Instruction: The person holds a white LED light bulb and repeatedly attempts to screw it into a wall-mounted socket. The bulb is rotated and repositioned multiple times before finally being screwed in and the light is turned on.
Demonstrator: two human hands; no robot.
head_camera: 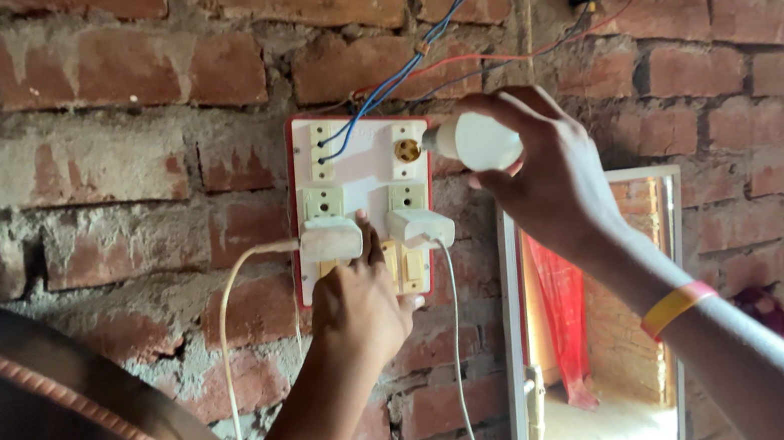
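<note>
Right hand [546,164] clamped on white bulb [475,141] at the holder [408,150], left hand [357,300] fingers pressing switchboard [365,203]; shock risk if fingers touch live brass.

On the wall, my right hand [546,164] holds the bulb [478,141] right of the switchboard [357,169]; my left hand [357,300] rests below its plugs [332,239].

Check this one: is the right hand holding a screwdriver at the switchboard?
No. The right hand grips a white light bulb at the holder on the white switchboard.
</note>
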